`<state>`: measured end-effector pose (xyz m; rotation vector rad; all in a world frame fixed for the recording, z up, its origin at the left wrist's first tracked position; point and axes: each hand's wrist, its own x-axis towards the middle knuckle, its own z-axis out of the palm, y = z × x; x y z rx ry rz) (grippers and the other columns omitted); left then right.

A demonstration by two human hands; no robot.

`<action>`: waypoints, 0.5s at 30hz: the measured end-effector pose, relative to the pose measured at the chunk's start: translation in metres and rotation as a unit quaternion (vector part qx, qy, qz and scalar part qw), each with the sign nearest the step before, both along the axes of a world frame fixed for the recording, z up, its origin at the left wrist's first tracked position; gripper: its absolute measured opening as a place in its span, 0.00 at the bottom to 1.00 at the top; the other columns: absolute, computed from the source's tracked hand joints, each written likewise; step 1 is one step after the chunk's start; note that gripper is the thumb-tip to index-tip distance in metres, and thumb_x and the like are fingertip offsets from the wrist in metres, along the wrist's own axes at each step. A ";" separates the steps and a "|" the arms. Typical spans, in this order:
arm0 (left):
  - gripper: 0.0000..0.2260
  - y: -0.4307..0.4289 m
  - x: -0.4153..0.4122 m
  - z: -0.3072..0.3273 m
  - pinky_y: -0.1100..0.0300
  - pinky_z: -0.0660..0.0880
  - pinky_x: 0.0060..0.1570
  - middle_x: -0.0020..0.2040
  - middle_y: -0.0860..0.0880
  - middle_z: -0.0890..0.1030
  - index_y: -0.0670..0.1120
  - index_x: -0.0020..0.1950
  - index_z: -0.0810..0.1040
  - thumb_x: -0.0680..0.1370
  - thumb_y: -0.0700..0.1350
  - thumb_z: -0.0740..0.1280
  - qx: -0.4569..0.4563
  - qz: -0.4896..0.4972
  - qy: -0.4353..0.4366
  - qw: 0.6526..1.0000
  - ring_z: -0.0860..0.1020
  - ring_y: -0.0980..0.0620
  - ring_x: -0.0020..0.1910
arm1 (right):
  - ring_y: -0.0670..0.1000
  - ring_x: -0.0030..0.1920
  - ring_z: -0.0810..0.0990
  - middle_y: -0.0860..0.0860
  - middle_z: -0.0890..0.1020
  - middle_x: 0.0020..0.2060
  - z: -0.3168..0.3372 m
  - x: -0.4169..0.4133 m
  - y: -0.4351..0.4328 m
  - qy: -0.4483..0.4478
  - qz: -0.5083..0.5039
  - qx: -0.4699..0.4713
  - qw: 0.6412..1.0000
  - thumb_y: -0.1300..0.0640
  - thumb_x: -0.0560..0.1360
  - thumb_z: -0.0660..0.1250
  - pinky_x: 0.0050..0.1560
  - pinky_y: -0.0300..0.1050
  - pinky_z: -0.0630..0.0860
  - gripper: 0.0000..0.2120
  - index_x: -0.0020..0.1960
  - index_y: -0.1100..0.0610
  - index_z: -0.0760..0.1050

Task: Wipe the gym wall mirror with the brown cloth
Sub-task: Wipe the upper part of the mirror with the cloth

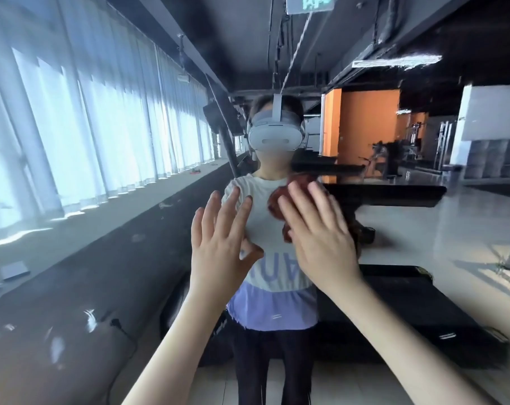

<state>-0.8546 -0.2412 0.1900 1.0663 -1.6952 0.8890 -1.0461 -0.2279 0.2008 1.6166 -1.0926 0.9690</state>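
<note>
The wall mirror fills the whole view and reflects the gym and a person wearing a white headset. My right hand lies flat with straight fingers and presses the brown cloth against the glass at chest height; most of the cloth is hidden under the palm. Just to its left, my left hand is spread open with its fingertips touching the mirror and holds nothing.
The reflection shows a row of curtained windows on the left, a black treadmill behind the person, orange walls and gym machines at the right. Streaks and smudges mark the glass at the lower left.
</note>
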 end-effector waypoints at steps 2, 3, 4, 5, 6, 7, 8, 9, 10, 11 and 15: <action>0.46 -0.002 0.001 -0.001 0.39 0.59 0.72 0.77 0.46 0.65 0.48 0.76 0.67 0.63 0.56 0.82 -0.004 0.005 -0.002 1.000 0.60 0.39 0.75 | 0.58 0.76 0.61 0.53 0.67 0.76 0.005 -0.008 0.000 0.075 -0.004 0.005 0.997 0.61 0.75 0.67 0.76 0.56 0.54 0.28 0.75 0.56 0.68; 0.46 -0.002 0.001 -0.001 0.38 0.59 0.71 0.77 0.46 0.64 0.48 0.76 0.66 0.62 0.56 0.82 -0.005 0.004 -0.001 1.000 0.60 0.39 0.75 | 0.57 0.76 0.61 0.53 0.67 0.75 0.014 -0.013 0.001 0.071 -0.006 -0.004 0.997 0.60 0.75 0.69 0.76 0.56 0.55 0.28 0.74 0.56 0.68; 0.46 -0.002 0.000 -0.002 0.38 0.60 0.71 0.77 0.46 0.64 0.48 0.76 0.66 0.62 0.56 0.82 -0.006 0.002 0.000 1.000 0.60 0.39 0.75 | 0.57 0.75 0.61 0.53 0.67 0.75 0.025 -0.017 0.001 0.037 -0.005 -0.016 0.999 0.60 0.75 0.69 0.75 0.56 0.56 0.28 0.74 0.57 0.69; 0.46 -0.001 0.000 -0.002 0.37 0.61 0.71 0.77 0.46 0.63 0.48 0.76 0.66 0.62 0.56 0.82 -0.006 0.002 0.000 1.000 0.60 0.39 0.75 | 0.58 0.75 0.61 0.54 0.67 0.75 0.037 -0.020 0.003 -0.019 -0.002 -0.026 0.999 0.60 0.76 0.68 0.75 0.57 0.57 0.27 0.74 0.57 0.69; 0.46 -0.001 0.000 -0.001 0.36 0.61 0.71 0.77 0.47 0.63 0.48 0.76 0.65 0.62 0.56 0.82 -0.005 0.003 -0.001 1.000 0.60 0.39 0.75 | 0.58 0.76 0.60 0.54 0.66 0.76 0.047 -0.021 0.004 -0.082 0.003 -0.034 0.996 0.60 0.77 0.66 0.75 0.57 0.57 0.26 0.74 0.58 0.68; 0.46 0.000 -0.001 -0.001 0.36 0.62 0.71 0.77 0.47 0.62 0.48 0.75 0.65 0.62 0.56 0.82 -0.003 0.004 -0.001 1.000 0.60 0.39 0.75 | 0.58 0.76 0.59 0.55 0.65 0.76 0.054 -0.019 0.005 -0.139 0.011 -0.036 0.990 0.59 0.78 0.64 0.74 0.58 0.58 0.25 0.74 0.58 0.68; 0.46 0.000 -0.001 -0.001 0.36 0.62 0.71 0.77 0.47 0.62 0.48 0.76 0.65 0.62 0.56 0.82 -0.001 0.006 -0.001 1.000 0.59 0.39 0.75 | 0.59 0.76 0.58 0.55 0.64 0.77 0.057 -0.014 0.005 -0.168 0.016 -0.035 0.985 0.59 0.78 0.63 0.75 0.58 0.57 0.25 0.74 0.58 0.67; 0.47 0.001 -0.002 0.000 0.37 0.61 0.71 0.77 0.47 0.61 0.48 0.76 0.64 0.62 0.56 0.82 0.001 0.010 0.000 1.000 0.59 0.39 0.75 | 0.59 0.77 0.58 0.55 0.64 0.77 0.054 -0.008 0.005 -0.155 0.020 -0.029 0.987 0.59 0.78 0.64 0.75 0.59 0.57 0.25 0.75 0.58 0.67; 0.47 0.001 -0.002 0.000 0.37 0.61 0.71 0.77 0.48 0.61 0.48 0.76 0.65 0.62 0.56 0.82 0.002 0.014 0.000 1.000 0.59 0.39 0.75 | 0.60 0.77 0.58 0.55 0.64 0.77 0.047 -0.005 0.003 -0.103 0.021 -0.017 0.994 0.59 0.77 0.65 0.75 0.59 0.57 0.26 0.75 0.58 0.67; 0.47 0.002 -0.002 -0.001 0.37 0.61 0.71 0.77 0.47 0.62 0.48 0.76 0.65 0.62 0.56 0.82 0.001 0.016 -0.001 1.000 0.59 0.39 0.75 | 0.59 0.77 0.58 0.54 0.64 0.77 0.039 -0.005 0.001 -0.035 0.018 -0.004 0.999 0.60 0.77 0.66 0.75 0.59 0.56 0.27 0.75 0.57 0.67; 0.46 0.002 -0.003 0.000 0.39 0.60 0.71 0.76 0.47 0.62 0.48 0.76 0.66 0.63 0.54 0.82 0.002 0.018 0.006 1.000 0.59 0.39 0.75 | 0.58 0.77 0.59 0.54 0.64 0.77 0.034 -0.034 0.006 -0.050 -0.017 -0.009 0.999 0.59 0.78 0.64 0.75 0.57 0.56 0.26 0.75 0.57 0.67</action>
